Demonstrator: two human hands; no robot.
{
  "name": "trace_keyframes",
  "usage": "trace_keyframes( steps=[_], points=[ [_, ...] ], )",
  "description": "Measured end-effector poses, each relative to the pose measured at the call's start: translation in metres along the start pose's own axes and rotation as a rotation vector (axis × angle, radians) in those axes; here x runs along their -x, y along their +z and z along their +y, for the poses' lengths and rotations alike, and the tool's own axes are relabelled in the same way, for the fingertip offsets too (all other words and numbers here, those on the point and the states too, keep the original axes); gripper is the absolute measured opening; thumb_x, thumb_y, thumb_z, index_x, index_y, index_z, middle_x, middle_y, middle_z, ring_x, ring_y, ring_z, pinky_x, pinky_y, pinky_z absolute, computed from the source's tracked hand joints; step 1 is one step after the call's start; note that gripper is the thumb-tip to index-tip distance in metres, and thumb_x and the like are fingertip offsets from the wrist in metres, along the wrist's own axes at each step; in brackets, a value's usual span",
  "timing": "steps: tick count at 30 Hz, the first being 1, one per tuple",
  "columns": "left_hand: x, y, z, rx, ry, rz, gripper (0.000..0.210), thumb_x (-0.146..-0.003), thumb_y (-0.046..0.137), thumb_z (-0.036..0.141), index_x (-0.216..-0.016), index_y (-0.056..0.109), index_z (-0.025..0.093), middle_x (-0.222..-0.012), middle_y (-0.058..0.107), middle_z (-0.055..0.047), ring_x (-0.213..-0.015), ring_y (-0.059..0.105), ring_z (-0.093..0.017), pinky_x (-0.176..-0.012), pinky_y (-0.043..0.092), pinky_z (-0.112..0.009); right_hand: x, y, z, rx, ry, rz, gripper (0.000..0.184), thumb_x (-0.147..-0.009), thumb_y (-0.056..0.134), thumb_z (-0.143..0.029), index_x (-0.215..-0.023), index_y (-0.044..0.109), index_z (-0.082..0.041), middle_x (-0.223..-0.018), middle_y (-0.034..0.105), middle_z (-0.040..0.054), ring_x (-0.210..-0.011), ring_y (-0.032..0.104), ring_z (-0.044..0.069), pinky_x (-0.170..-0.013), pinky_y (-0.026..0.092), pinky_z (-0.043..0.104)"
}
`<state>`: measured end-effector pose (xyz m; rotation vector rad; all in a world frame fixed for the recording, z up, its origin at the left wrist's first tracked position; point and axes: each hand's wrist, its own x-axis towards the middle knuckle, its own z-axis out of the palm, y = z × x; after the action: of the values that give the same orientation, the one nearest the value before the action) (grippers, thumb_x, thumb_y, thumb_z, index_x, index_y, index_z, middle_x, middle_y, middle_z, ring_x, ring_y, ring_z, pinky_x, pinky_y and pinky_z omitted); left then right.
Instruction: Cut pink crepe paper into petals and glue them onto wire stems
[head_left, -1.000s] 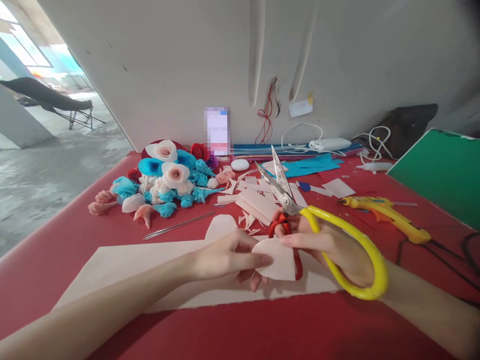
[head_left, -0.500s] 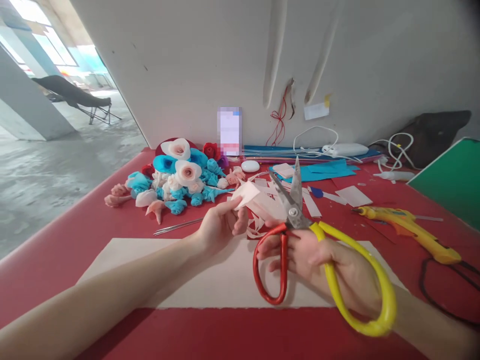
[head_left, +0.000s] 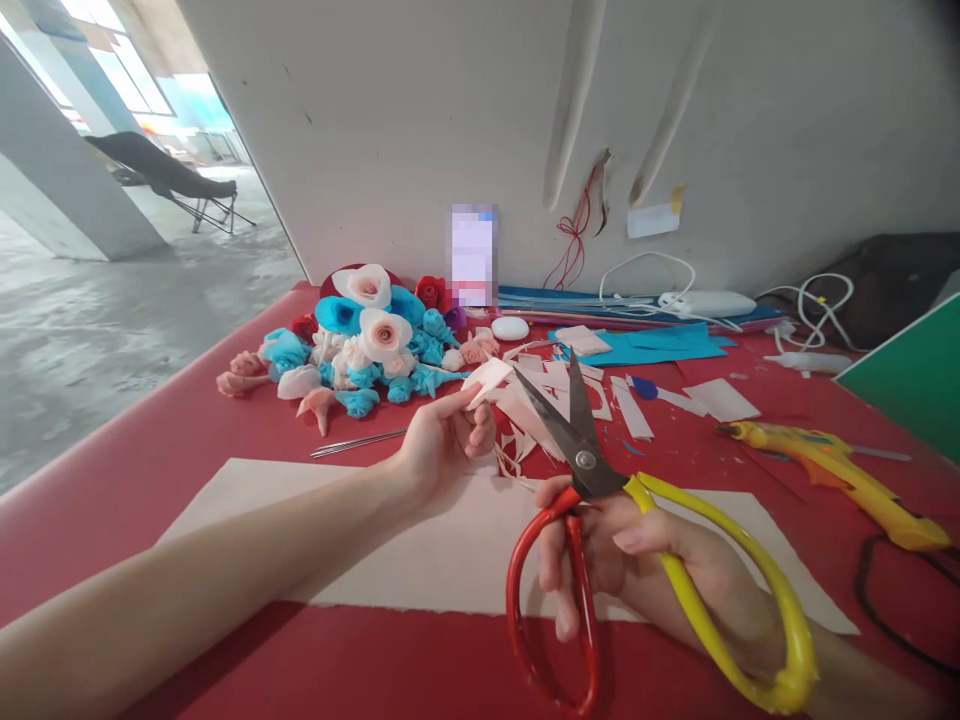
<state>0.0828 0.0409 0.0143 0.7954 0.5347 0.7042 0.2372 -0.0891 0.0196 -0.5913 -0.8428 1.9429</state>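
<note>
Grips scissors (head_left: 587, 461) in the right hand (head_left: 637, 560), with fingers around the red handle and the thumb beside the yellow one. Points the parted blades up and away, over a scatter of pale paper scraps (head_left: 529, 412). Holds the left hand (head_left: 442, 440) half open, with fingers loosely bent and a small pale paper piece (head_left: 491, 380) at the fingertips, above the near side of the scraps. Cannot tell whether pinching that piece or only touching it.

Has a large pale sheet (head_left: 420, 550) flat on the red worktop (head_left: 375, 660) below both hands, partly hidden by the left forearm and the right hand. Has a heap of paper flowers (head_left: 352, 340) in blue, white, pink and red beyond the left hand, with thin metal rods (head_left: 356, 443) lying between heap and sheet.

Has a yellow glue gun (head_left: 832, 465) on the right, well apart from the scissors, and a green board (head_left: 915, 390) farther over. Behind the scraps, finds blue sheets (head_left: 660, 345), a white oval case (head_left: 510, 328) and a pixelated screen (head_left: 472, 255) upright against the pale panel (head_left: 390, 130).
</note>
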Motion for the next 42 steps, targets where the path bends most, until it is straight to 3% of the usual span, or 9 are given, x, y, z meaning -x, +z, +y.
trace_keyframes(
  steps=[8, 14, 21, 27, 30, 34, 37, 40, 42],
  points=[
    [0.015, 0.007, -0.013, -0.446, 0.115, -0.068, 0.046, -0.085, 0.043, 0.035, -0.043, 0.044, 0.016, -0.041, 0.038, 0.002, -0.042, 0.034, -0.009, -0.048, 0.026, -0.024, -0.006, 0.001, -0.004, 0.106, -0.156, 0.26, 0.013, -0.078, 0.058, -0.025, -0.088, 0.06, -0.018, -0.084, 0.055, 0.0032, -0.068, 0.051, 0.014, -0.067, 0.042, 0.028],
    [0.027, 0.008, -0.013, -0.862, 0.338, -0.25, 0.023, -0.075, 0.057, 0.02, -0.052, 0.055, 0.017, -0.049, 0.045, 0.001, -0.049, 0.034, -0.011, -0.055, 0.022, -0.028, -0.008, 0.003, -0.002, 0.095, -0.222, 0.34, 0.019, -0.077, 0.063, -0.023, -0.095, 0.057, -0.024, -0.077, 0.054, -0.0007, -0.072, 0.051, 0.012, -0.069, 0.043, 0.023],
    [0.021, 0.007, 0.003, -1.861, 1.389, -0.532, 0.023, -0.085, 0.041, 0.014, -0.069, 0.058, 0.016, -0.052, 0.054, 0.0, -0.046, 0.039, -0.013, -0.047, 0.025, -0.028, -0.007, 0.005, -0.004, 0.019, -0.188, 0.394, 0.008, -0.082, 0.057, -0.029, -0.085, 0.063, -0.024, -0.074, 0.059, 0.0002, -0.072, 0.056, 0.013, -0.066, 0.048, 0.024],
    [0.017, 0.005, 0.019, -2.02, 1.593, -0.524, 0.018, -0.086, 0.04, 0.01, -0.08, 0.055, 0.015, -0.049, 0.052, 0.004, -0.042, 0.041, -0.011, -0.044, 0.029, -0.026, -0.006, 0.008, -0.009, 0.009, -0.149, 0.387, 0.014, -0.074, 0.06, -0.011, -0.084, 0.064, -0.02, -0.078, 0.062, 0.0019, -0.081, 0.058, 0.016, -0.076, 0.048, 0.029],
    [0.015, 0.008, 0.02, -1.952, 1.442, -0.405, 0.013, -0.088, 0.042, 0.018, -0.085, 0.054, 0.015, -0.055, 0.057, 0.002, -0.047, 0.047, -0.011, -0.046, 0.032, -0.025, -0.004, 0.013, -0.01, 0.011, -0.146, 0.402, 0.013, -0.075, 0.059, -0.01, -0.083, 0.063, -0.021, -0.078, 0.061, 0.0011, -0.083, 0.058, 0.016, -0.078, 0.049, 0.03],
    [0.019, 0.018, 0.015, -1.44, 0.638, -0.189, 0.015, -0.087, 0.044, 0.026, -0.08, 0.052, 0.015, -0.067, 0.059, 0.0, -0.056, 0.05, -0.01, -0.048, 0.035, -0.02, 0.0, 0.016, -0.009, 0.107, -0.203, 0.439, 0.013, -0.077, 0.062, -0.02, -0.088, 0.061, -0.026, -0.082, 0.056, 0.0009, -0.085, 0.057, 0.018, -0.071, 0.052, 0.032],
    [0.026, 0.027, 0.013, -1.01, 0.137, -0.428, 0.021, -0.086, 0.036, 0.018, -0.074, 0.054, 0.015, -0.061, 0.051, 0.003, -0.05, 0.041, -0.007, -0.047, 0.035, -0.018, 0.003, 0.016, -0.007, 0.242, -0.287, 0.554, 0.019, -0.077, 0.064, -0.025, -0.095, 0.06, -0.028, -0.092, 0.056, 0.0013, -0.097, 0.053, 0.019, -0.079, 0.051, 0.03],
    [0.035, 0.034, 0.012, -0.892, -0.043, -0.677, 0.014, -0.08, 0.042, 0.017, -0.079, 0.056, 0.014, -0.076, 0.056, -0.001, -0.058, 0.044, -0.009, -0.051, 0.035, -0.019, 0.006, 0.016, -0.004, 0.306, -0.365, 0.639, 0.022, -0.077, 0.065, -0.026, -0.098, 0.057, -0.028, -0.096, 0.055, -0.0002, -0.1, 0.053, 0.016, -0.082, 0.049, 0.025],
    [0.04, 0.039, 0.009, -0.892, -0.077, -0.681, 0.016, -0.081, 0.046, 0.025, -0.086, 0.056, 0.014, -0.081, 0.056, -0.003, -0.064, 0.047, -0.011, -0.053, 0.035, -0.02, 0.007, 0.017, -0.003, 0.312, -0.396, 0.618, 0.023, -0.078, 0.064, -0.025, -0.099, 0.055, -0.029, -0.092, 0.054, -0.0008, -0.086, 0.057, 0.013, -0.071, 0.052, 0.022]
  ],
)
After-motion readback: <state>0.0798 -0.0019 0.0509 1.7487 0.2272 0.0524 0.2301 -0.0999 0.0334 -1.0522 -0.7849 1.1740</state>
